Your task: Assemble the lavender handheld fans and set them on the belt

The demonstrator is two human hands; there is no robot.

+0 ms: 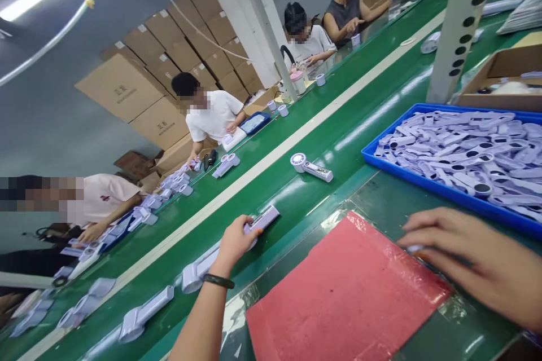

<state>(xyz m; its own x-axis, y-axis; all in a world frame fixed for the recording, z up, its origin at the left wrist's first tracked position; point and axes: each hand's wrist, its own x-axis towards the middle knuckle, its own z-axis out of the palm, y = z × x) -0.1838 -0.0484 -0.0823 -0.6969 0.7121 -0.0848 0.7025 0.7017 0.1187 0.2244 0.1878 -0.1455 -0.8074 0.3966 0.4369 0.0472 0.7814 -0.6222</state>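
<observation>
Left hand (235, 241) is gripping a lilac handheld fan (231, 248) beyond the red mat (339, 299); right hand (470, 259) is lying spread on its far corner.

Two bare forearms, no sleeves in view. Left hand (235, 242) slim, fingers bare, no ring or glove showing. Thin dark band (218, 280) round the left wrist, plain, narrow, no face or buckle visible from here. Right hand (474, 262) larger in view, partly blurred, fingers bare, nails short and unpainted as far as can be told. Right wrist cut off by the edge, anything worn there hidden.
</observation>
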